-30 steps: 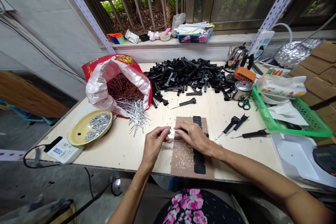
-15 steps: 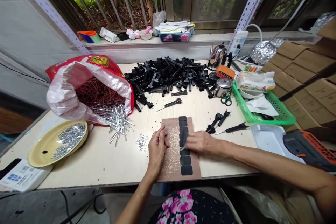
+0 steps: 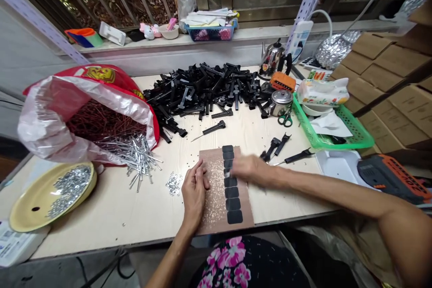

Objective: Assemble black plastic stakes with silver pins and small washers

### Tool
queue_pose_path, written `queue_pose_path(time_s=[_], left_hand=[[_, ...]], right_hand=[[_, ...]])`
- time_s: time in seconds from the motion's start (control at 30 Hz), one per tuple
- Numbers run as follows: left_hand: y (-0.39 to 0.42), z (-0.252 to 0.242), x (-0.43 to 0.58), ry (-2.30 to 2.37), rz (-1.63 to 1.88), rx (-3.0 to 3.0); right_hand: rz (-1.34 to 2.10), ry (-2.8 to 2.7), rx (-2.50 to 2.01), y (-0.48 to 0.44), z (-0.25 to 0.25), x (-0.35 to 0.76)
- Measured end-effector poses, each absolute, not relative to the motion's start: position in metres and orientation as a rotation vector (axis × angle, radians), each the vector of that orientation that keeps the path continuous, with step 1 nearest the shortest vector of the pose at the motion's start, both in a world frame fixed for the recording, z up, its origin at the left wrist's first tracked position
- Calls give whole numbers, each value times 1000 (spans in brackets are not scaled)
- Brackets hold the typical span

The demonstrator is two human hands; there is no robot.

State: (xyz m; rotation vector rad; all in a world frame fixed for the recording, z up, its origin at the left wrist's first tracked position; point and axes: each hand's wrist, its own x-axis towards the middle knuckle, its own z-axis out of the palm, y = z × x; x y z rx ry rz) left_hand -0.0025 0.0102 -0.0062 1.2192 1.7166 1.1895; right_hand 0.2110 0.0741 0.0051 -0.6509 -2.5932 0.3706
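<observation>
A brown board (image 3: pixel 215 216) lies flat at the table's front edge, sprinkled with pale specks on its left half. Down its right half runs a column of several black rounded-square pieces (image 3: pixel 232 192). My left hand (image 3: pixel 195 184) rests at the board's left edge, fingers curled together; whatever they hold, if anything, is hidden. Over the upper part of the column is my right hand (image 3: pixel 251 171), blurred, its fingers drawn together at a black piece. A small pile of silver bits (image 3: pixel 174 183) lies left of my left hand.
A red bag (image 3: pixel 124 81) spills metal rods (image 3: pixel 140 157) at left, near a yellow bowl (image 3: pixel 88 184) of silver bits. Black plastic parts (image 3: pixel 202 85) are heaped at the back. At right are scissors (image 3: pixel 285 119), a green basket (image 3: pixel 357 141), a power tool (image 3: pixel 391 175) and cardboard boxes (image 3: pixel 394 76).
My right hand has moved up the column of black pieces, away from me. My left hand stays at the board's left edge. The camera view has shifted a little.
</observation>
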Motion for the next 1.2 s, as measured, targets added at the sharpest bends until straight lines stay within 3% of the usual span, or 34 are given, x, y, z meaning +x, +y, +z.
queue_pose_path(time_s=[0.13,0.37,0.6,0.87,1.2], left_hand=[[10,-8,-2,1732,1197,1203],[7,-9,-5,1705,1236,1219],[3,-6,-2,1653,1268,1209],[-13,10,-85,2030,1411,1219],[-81,-11,-201,2541,875,1488]], right_hand=[[365,-2716,-501,62,1,204],[473,-2739,-778,71,24,240],[8,-2820,-1037,121,58,252],[9,-2781,-895,193,-4,112],[163,-2585,-817,200,-17,118]])
